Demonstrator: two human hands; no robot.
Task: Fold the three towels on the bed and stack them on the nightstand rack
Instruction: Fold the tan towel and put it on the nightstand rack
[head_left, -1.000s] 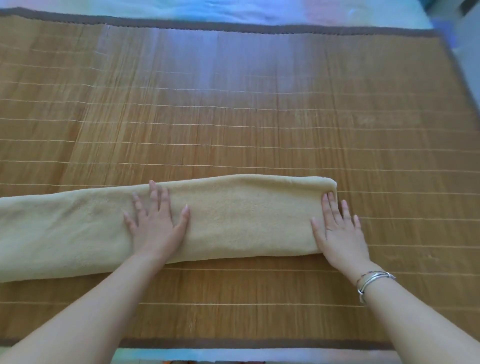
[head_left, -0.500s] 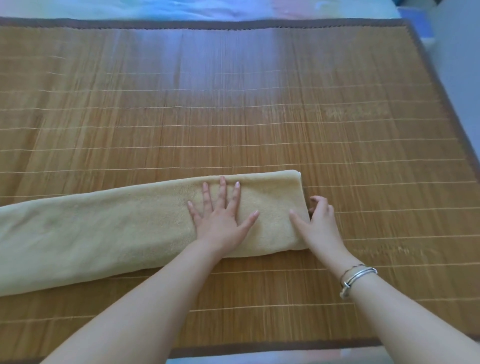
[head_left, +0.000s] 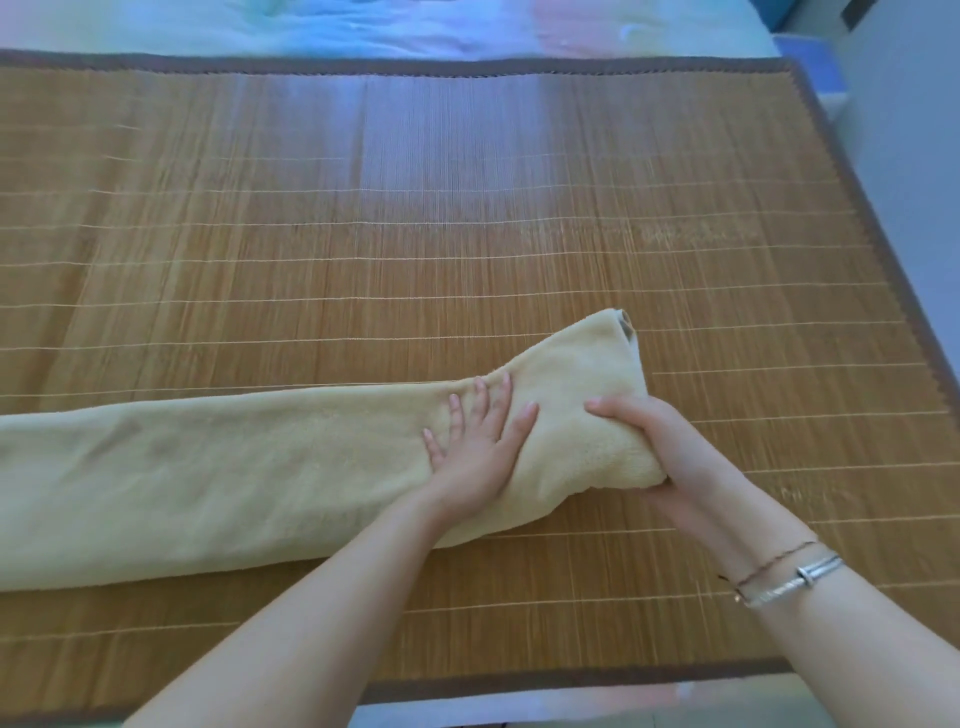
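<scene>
Pale yellow terry fills my lower view: one towel (head_left: 218, 478), folded into a long band, lies across the mat (head_left: 467, 234) near its front edge, running from the left edge of the frame to right of centre. The mat is woven bamboo with a dark cloth border, and it covers the bed (head_left: 363, 26), whose pastel sheet shows beyond the far border and again as a thin strip at the near border.

My left hand (head_left: 480, 452) lies flat on the towel, fingers straight and slightly spread, palm pressing the cloth down onto the mat. It grips nothing. Just to its right, my right hand (head_left: 654, 447) has the towel's right end in its grip: the thumb lies on top of the cloth and the fingers curl underneath, mostly hidden. That end is lifted off the mat and stands up bunched, its far corner (head_left: 621, 322) raised toward the far side, with the layered edges showing there. The rest of the band rests flat.

On my right wrist I see a silver bracelet (head_left: 800, 582) and a thin dark cord beside it. I can make out only this one towel in view. At the far right corner a pale wall shows.
</scene>
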